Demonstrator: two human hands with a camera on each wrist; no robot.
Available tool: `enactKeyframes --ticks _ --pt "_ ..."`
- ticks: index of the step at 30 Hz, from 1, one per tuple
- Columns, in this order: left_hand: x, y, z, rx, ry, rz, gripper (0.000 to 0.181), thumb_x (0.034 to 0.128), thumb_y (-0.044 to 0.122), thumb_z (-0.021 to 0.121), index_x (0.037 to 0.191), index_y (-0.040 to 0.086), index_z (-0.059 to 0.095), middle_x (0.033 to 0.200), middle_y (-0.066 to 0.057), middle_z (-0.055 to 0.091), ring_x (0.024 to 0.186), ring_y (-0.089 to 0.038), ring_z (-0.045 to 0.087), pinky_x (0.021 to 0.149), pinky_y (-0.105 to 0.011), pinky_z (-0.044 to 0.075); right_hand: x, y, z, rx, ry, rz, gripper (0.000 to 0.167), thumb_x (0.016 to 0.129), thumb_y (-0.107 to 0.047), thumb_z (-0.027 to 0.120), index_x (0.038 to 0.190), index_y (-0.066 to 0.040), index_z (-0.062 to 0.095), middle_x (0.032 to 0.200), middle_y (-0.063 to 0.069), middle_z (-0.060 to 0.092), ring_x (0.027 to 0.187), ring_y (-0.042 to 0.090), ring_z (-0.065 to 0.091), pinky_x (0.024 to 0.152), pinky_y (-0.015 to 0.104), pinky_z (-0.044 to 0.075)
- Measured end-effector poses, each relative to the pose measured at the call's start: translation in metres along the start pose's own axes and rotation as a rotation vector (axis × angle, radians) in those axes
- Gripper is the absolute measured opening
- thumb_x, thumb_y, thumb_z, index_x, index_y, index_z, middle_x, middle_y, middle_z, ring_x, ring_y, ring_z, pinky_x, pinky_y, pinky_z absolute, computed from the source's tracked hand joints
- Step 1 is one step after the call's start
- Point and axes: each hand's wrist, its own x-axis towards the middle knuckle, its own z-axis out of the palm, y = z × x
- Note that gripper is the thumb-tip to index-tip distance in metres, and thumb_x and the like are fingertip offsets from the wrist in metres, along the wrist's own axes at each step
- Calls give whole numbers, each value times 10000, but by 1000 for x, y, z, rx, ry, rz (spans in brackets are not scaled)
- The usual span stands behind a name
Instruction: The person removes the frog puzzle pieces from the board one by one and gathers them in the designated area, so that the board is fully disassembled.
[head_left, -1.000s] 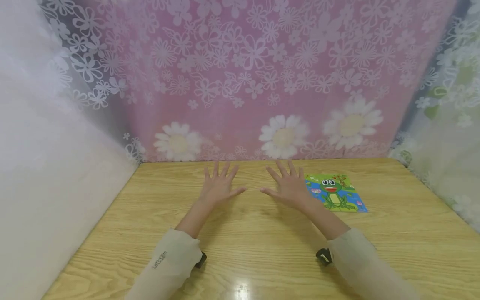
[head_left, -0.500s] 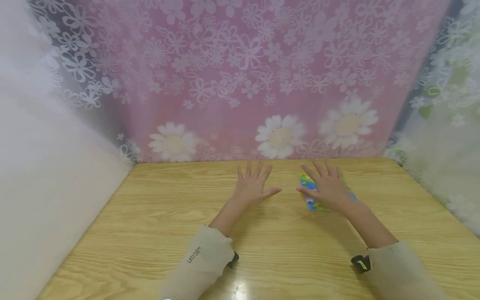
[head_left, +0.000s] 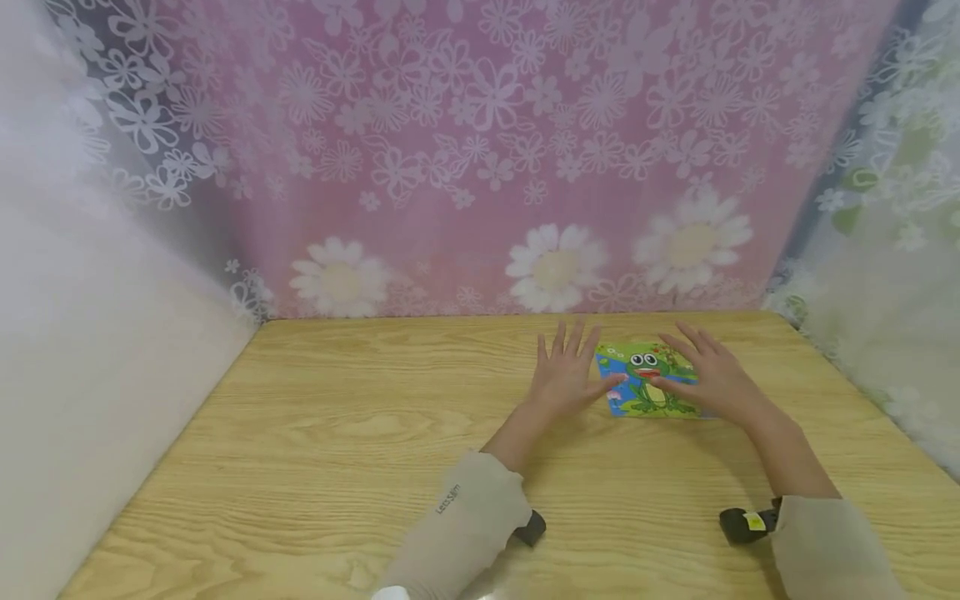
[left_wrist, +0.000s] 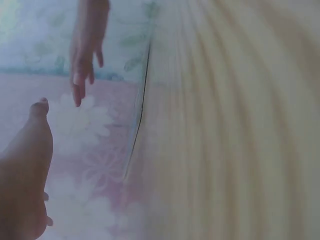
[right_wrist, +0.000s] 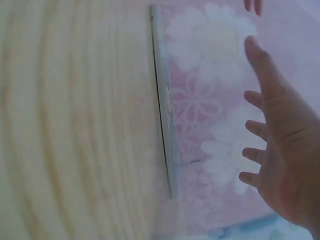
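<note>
A thin square board with a cartoon frog picture (head_left: 654, 398) lies flat on the wooden table, right of centre. My left hand (head_left: 562, 375) hovers at its left side, fingers spread, thumb tip over the picture's left part. Over its right part hangs my right hand (head_left: 722, 383), fingers extended, covering that side. Both wrist views show the board edge-on, as a thin strip (right_wrist: 164, 110), with a gap between it and my right hand (right_wrist: 290, 150). In the left wrist view, my left hand (left_wrist: 25, 170) is likewise apart from the board (left_wrist: 142, 100). Neither hand holds anything.
A pink flowered curtain (head_left: 450, 167) stands along the table's back edge. White sheeting (head_left: 112, 333) closes the left side, and a flowered sheet (head_left: 892, 250) the right. Black wrist straps (head_left: 742, 525) show below the sleeves. Bare wood grain (head_left: 337, 467) spreads left and in front of the board.
Both hands have moved right. The right hand passed across the board to its right side, and the left hand came to its left side. The board stays on the table; the view shifted slightly.
</note>
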Motion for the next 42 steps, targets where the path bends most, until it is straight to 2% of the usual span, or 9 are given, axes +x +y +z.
enactKeyframes --ticks 2,5,9,13,19,22,25,33,42 --pt "2 6 10 -61 16 -3 794 887 663 281 1492 174 119 1528 -55 26 1372 -284 28 1056 -512 82 -4 9 1 49 -1 17 788 839 -422 647 1450 -93 274 1446 286 155 1263 546 123 882 723 143" --pt "3 12 26 -135 8 -6 795 891 653 281 1489 153 129 1527 -60 49 1371 -283 74 1064 -481 99 -9 21 7 132 -13 41 793 825 -361 685 1434 -45 288 1425 329 157 1218 590 165 836 741 184" --pt "5 16 45 -177 -18 -22 810 874 673 272 1486 160 145 1521 -75 90 1360 -297 130 1061 -474 129 -13 34 16 258 -60 76 799 821 -287 706 1420 18 273 1400 379 136 1199 618 151 813 744 211" --pt "6 17 56 -200 -63 -43 814 867 677 316 1482 165 171 1515 -94 116 1356 -315 135 1058 -490 120 -17 39 21 372 -92 129 806 821 -269 709 1412 50 263 1405 382 117 1234 591 103 859 728 180" --pt "7 17 61 -181 -141 -73 820 855 705 281 1487 196 161 1521 -67 96 1367 -303 75 1066 -479 40 -19 43 27 416 -100 170 772 837 -290 690 1393 66 290 1401 363 175 1257 551 132 930 673 167" --pt "6 15 63 -161 -175 -59 827 852 711 266 1487 192 160 1522 -54 97 1369 -300 50 1065 -471 4 -18 44 30 404 -90 166 730 835 -291 692 1365 72 343 1382 361 225 1246 549 168 934 661 177" --pt "6 14 64 -140 -202 -48 839 846 718 266 1487 187 161 1523 -43 97 1371 -296 32 1065 -462 -19 -18 45 31 375 -93 173 723 833 -313 689 1354 72 369 1390 356 213 1254 553 137 929 676 152" --pt "5 18 63 -72 -232 -43 837 846 713 282 1482 177 188 1523 -38 92 1372 -284 29 1069 -452 -9 -22 48 31 352 -116 198 763 817 -342 697 1363 69 359 1409 347 175 1268 551 76 919 696 114" --pt "5 20 63 -91 -236 -95 821 852 694 319 1474 167 222 1520 -30 108 1374 -248 27 1073 -422 -12 -20 47 33 336 -104 163 725 803 -327 712 1330 66 407 1390 348 225 1256 552 133 931 680 138"
